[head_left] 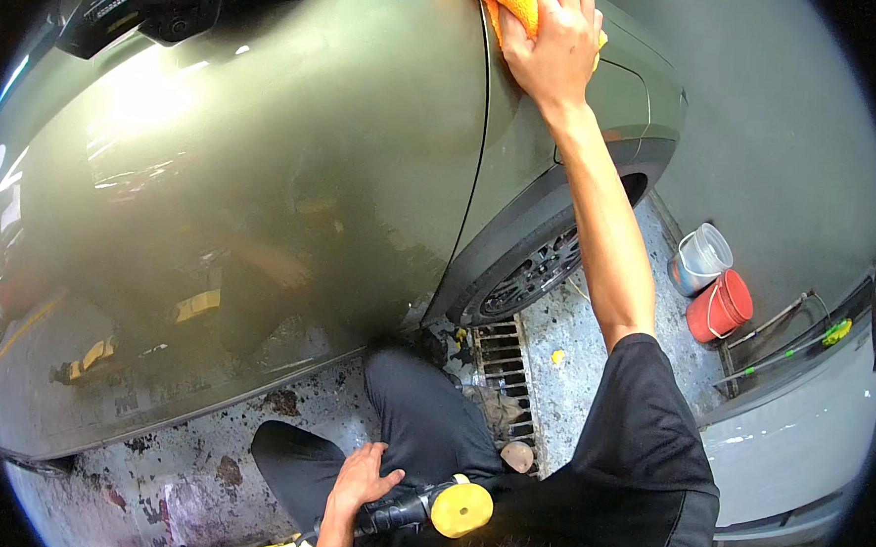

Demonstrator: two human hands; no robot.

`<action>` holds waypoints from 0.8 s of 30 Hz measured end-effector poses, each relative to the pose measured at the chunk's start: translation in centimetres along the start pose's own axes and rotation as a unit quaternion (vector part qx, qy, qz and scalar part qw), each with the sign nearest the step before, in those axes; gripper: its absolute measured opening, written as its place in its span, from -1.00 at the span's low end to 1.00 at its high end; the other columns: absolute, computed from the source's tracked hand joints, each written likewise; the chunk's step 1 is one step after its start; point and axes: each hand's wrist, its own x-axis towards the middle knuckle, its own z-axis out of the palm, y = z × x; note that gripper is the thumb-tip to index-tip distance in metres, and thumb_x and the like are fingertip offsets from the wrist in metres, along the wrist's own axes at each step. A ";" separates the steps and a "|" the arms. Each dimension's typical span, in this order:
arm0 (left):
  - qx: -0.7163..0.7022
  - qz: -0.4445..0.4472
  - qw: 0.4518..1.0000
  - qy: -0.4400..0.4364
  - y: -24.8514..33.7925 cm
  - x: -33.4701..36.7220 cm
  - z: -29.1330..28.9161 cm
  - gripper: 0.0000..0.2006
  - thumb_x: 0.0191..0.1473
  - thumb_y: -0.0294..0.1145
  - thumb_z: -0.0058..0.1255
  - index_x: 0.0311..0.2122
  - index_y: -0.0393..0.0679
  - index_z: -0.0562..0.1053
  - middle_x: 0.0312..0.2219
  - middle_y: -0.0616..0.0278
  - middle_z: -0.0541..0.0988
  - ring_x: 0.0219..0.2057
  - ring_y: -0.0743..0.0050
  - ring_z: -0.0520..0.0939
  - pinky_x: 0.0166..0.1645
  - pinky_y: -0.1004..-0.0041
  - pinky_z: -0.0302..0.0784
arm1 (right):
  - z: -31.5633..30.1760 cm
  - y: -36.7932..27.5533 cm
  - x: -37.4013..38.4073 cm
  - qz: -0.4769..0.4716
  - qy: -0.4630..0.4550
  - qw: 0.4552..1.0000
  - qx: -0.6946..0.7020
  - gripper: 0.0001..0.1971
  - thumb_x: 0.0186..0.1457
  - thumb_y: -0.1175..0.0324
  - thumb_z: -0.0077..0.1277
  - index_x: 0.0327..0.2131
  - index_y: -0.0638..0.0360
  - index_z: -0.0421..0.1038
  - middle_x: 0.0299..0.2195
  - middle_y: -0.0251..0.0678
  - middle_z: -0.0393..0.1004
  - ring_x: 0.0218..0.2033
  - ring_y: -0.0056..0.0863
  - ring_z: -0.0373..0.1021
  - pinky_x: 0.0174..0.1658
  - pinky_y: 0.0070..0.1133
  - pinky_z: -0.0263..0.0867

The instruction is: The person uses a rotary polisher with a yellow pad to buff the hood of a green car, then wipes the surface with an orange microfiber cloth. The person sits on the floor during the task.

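My right arm reaches up to the green car's front fender, and my right hand (558,57) presses an orange microfiber cloth (512,0) against the painted panel next to the door seam. The fingers are bent over the cloth, which partly shows beyond them. My left hand (360,477) lies on my dark-trousered thigh with its fingers outstretched and thumb apart. Beside it, across my lap, rests a black polisher (401,509) with a round yellow foam pad (462,510). The green car door (295,167) fills much of the left, partly hazy and reflecting the lights.
The front wheel (532,269) stands right of the door, above a metal floor drain grate (508,361). A clear bucket (700,258) and a red bucket (722,306) stand by the grey wall. Green-marked poles and a pale car body lie at the right; the side mirror (164,12) juts out upper left.
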 end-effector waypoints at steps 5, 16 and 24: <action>-0.013 -0.025 0.999 -0.016 -0.2 0.0 0.3 -0.26 0.08 0.03 0.34 0.19 -0.39 0.49 0.08 -0.39 0.59 0.16 -0.37 0.59 0.29 -0.01 0.48 | -3.9 -3.0 -10.7 -0.046 0.001 0.992 0.120 -0.55 0.00 0.20 0.30 -0.03 0.18 0.61 0.14 -0.16 0.55 0.21 -0.05 0.40 0.26 -0.14 0.20; -0.037 -0.039 0.999 0.007 -0.3 -0.4 -0.4 -0.28 0.11 0.04 0.34 0.19 -0.36 0.51 0.10 -0.32 0.61 0.18 -0.28 0.60 0.33 0.05 0.46 | -6.2 -3.6 -13.1 -0.006 -0.068 0.987 0.147 -0.46 0.09 0.14 0.31 0.11 0.23 0.60 0.25 -0.05 0.56 0.38 -0.03 0.36 0.43 -0.15 0.08; -0.030 -0.039 0.999 0.016 0.2 -0.4 -0.3 -0.31 0.10 0.01 0.37 0.16 -0.35 0.53 0.07 -0.29 0.62 0.16 -0.27 0.61 0.31 0.07 0.48 | -1.5 -1.7 -2.8 -0.033 -0.043 0.987 0.149 -0.47 0.08 0.05 0.29 0.08 0.12 0.61 0.18 -0.10 0.60 0.23 -0.04 0.47 0.30 -0.08 0.24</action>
